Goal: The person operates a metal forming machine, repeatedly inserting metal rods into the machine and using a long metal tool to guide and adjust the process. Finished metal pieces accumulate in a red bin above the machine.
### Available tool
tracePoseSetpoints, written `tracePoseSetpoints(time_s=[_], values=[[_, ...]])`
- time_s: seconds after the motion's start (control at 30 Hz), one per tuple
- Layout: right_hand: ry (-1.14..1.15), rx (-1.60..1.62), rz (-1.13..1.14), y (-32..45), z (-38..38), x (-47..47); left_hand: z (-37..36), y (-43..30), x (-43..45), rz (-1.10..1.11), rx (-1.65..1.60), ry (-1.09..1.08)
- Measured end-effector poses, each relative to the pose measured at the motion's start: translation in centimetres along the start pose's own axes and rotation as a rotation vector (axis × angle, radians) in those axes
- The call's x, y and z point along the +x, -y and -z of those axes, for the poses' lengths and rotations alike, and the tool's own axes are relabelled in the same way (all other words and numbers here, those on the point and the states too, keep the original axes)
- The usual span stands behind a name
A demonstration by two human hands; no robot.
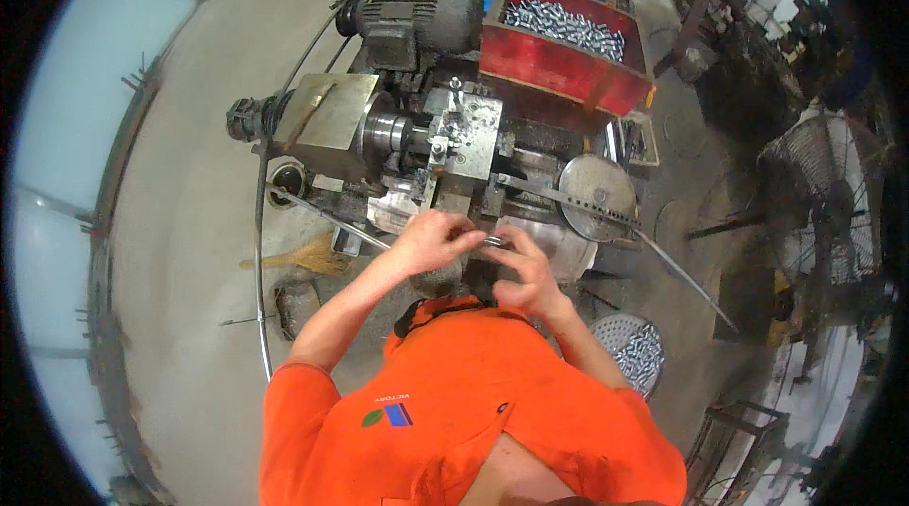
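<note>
In front of my orange shirt, a small shiny metal cylinder [495,241] sits between the fingertips of both hands. My left hand [434,242] pinches its left end with thumb and finger. On the other end are the thumb and fingers of my right hand [527,266], which partly cover it. Just beyond the hands stands a small lathe with a steel tool slide [470,137]. Its round spindle chuck [389,132] lies to the left of the slide. A perforated flat bar [568,199] runs right from the slide across a round metal disc [598,186].
A red box [547,69] full of small metal parts stands behind the lathe, beside an electric motor [419,19]. By my right elbow is a perforated pan [612,330] of similar parts. Long rods [689,282] stick out at both sides. A straw broom [309,257] lies left.
</note>
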State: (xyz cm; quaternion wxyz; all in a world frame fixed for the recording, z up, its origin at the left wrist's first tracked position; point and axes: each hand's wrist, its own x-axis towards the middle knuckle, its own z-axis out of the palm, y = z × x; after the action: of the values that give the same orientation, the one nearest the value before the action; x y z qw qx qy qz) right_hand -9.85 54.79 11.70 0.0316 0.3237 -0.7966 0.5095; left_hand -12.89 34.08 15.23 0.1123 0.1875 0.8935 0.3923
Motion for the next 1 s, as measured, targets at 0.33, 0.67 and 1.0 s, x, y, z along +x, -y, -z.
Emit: tracePoseSetpoints(time_s=[0.33,0.67,1.0], values=[[0.257,-0.117,0.102,2.1,-3.8,6.2,0.5,5.1,-3.6,0.066,-0.248,-0.076],[0.324,-0.511,0.219,-1.1,-5.9,16.5,8.8,9.0,-11.0,0.387,-0.416,-0.501],[0.407,-0.696,-0.113,-10.2,-9.7,23.4,11.6,21.1,-28.8,0.818,0.309,-0.811]])
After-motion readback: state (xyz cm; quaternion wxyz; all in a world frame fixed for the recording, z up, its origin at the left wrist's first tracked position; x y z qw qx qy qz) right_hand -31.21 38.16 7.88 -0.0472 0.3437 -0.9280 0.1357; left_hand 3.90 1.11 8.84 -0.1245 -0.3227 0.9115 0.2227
